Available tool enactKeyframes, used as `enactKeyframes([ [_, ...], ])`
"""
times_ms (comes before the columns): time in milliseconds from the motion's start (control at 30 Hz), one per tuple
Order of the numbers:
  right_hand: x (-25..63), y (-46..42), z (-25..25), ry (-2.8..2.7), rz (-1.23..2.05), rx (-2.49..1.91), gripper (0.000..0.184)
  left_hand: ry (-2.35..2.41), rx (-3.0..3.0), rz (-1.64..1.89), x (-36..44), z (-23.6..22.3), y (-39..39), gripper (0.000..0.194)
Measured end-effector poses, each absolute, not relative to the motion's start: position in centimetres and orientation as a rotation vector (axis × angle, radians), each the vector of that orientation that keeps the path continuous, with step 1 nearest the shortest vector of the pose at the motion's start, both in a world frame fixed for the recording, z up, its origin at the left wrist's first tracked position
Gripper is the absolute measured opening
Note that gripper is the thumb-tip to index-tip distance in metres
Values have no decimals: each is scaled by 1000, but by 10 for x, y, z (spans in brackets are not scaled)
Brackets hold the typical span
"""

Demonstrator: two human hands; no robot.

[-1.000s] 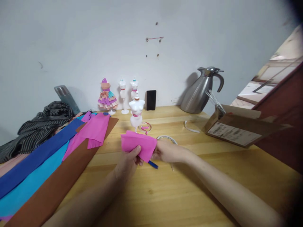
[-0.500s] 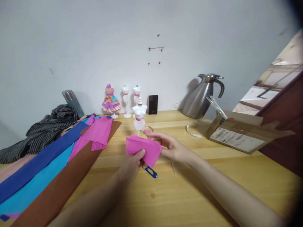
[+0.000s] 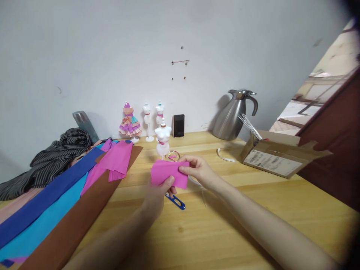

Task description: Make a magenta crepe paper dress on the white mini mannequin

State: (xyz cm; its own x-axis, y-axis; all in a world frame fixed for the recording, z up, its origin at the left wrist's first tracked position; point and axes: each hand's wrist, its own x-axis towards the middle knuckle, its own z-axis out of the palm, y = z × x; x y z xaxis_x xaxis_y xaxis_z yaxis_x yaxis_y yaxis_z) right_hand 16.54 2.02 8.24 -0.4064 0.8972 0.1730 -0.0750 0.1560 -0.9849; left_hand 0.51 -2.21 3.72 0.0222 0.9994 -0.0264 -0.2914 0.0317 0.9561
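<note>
A folded piece of pink crepe paper (image 3: 164, 171) is stretched between my two hands over the table. My left hand (image 3: 158, 193) grips its lower left part, the thumb lying on top. At its upper right edge, my right hand (image 3: 199, 171) pinches the paper between thumb and fingers. A blue slotted handle (image 3: 176, 202) shows just below my left fingers; whether it is held or lies on the table, I cannot tell. Just beyond the paper stands a small white dress-form mannequin (image 3: 162, 137) with a pink waistband, its base hidden. A round, colourful-rimmed item (image 3: 172, 154) lies beside it.
Coloured crepe paper strips (image 3: 59, 210) and a striped cloth (image 3: 62, 150) cover the left side. Behind are a dressed mannequin (image 3: 129, 122), two bare ones, and a phone (image 3: 179, 125). A steel jug (image 3: 231, 118) and an open cardboard box (image 3: 274, 157) stand at right.
My right hand has shifted from beside the pink paper's edge to pinching its upper right corner. The paper now lies flatter and more level. The view has shifted slightly.
</note>
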Motion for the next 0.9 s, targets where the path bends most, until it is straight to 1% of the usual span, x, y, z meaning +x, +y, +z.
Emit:
enactKeyframes([
  [133, 169, 19, 99, -1557, 1306, -821, 36, 1018, 1104, 1278, 5, 45, -26, 39],
  [233, 175, 17, 115, -1615, 1229, -871, 34, 1021, 1100, 1374, 3, 52, -26, 32],
  [267, 177, 16, 119, -1640, 1208, -896, 33, 1000, 1097, 1444, 2, 54, -25, 33],
  [333, 182, 15, 127, -1704, 1162, -956, 30, 923, 1115, 1575, -2, 58, -23, 42],
  [400, 185, 14, 134, -1779, 1091, -1029, 26, 871, 1152, 1634, -5, 63, -22, 46],
  [467, 185, 12, 139, -1853, 1002, -1092, 24, 904, 1210, 1636, -8, 69, -20, 39],
  [567, 181, 12, 147, -1936, 911, -1118, 23, 975, 1358, 1692, -11, 81, -19, 19],
  [633, 176, 13, 151, -1972, 903, -1094, 22, 990, 1351, 1707, -13, 89, -17, 16],
  [767, 170, 19, 153, -2017, 938, -1018, 22, 1044, 1179, 1640, -19, 102, -11, 21],
  [900, 167, 23, 149, -1963, 1168, -893, 27, 1106, 1177, 1624, -29, 109, -5, 24],
])
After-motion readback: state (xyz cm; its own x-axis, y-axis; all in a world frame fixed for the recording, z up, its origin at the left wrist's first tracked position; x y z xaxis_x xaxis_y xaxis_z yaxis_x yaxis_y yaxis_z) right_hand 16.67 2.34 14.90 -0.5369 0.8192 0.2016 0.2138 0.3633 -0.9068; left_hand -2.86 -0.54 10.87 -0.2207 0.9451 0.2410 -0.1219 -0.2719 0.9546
